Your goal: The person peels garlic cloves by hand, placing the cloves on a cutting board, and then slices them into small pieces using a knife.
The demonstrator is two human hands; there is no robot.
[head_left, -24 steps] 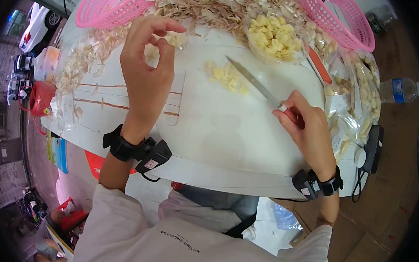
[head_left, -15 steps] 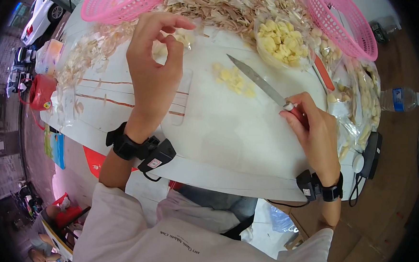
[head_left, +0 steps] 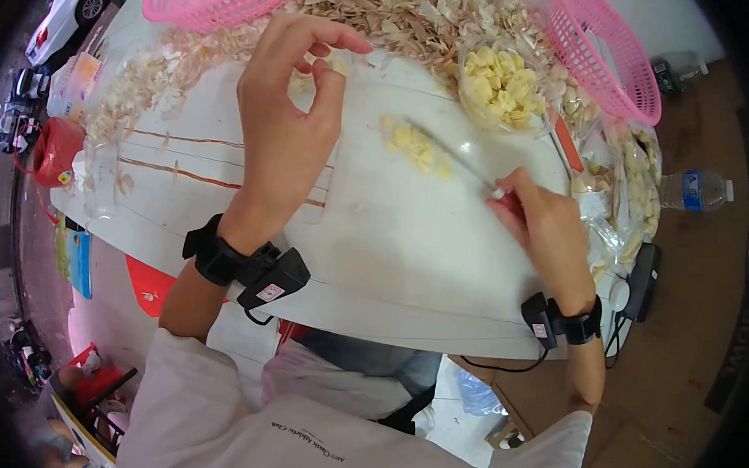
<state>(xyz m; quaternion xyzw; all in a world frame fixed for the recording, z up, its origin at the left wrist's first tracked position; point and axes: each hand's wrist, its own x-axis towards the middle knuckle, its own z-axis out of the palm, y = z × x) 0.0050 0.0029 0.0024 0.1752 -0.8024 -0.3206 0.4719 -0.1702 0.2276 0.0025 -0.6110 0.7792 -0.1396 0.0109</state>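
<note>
My right hand (head_left: 546, 232) is closed round the red handle of a knife (head_left: 457, 149). Its thin blade points up and left, overlapping a small heap of pale yellow garlic slices (head_left: 416, 149) on the white table (head_left: 373, 251). To the left, my left hand (head_left: 292, 113) is raised with thumb and forefinger apart in a wide curve, nothing between them. Behind its fingers, a clear container with pale pieces (head_left: 338, 64) is mostly hidden. A clear plastic-lined bowl of garlic slices (head_left: 504, 83) stands beyond the knife.
Dry garlic skins (head_left: 405, 13) cover the table's far side between two pink baskets (head_left: 225, 6) (head_left: 613, 55). At right lie a red-handled tool (head_left: 567, 144) and bags of garlic cloves (head_left: 639, 186). A water bottle (head_left: 699, 191) lies past the right edge.
The knife has turned so its blade shows nearly edge-on, over the slices. My left hand has shifted slightly right, and the whole view has shifted a little.
</note>
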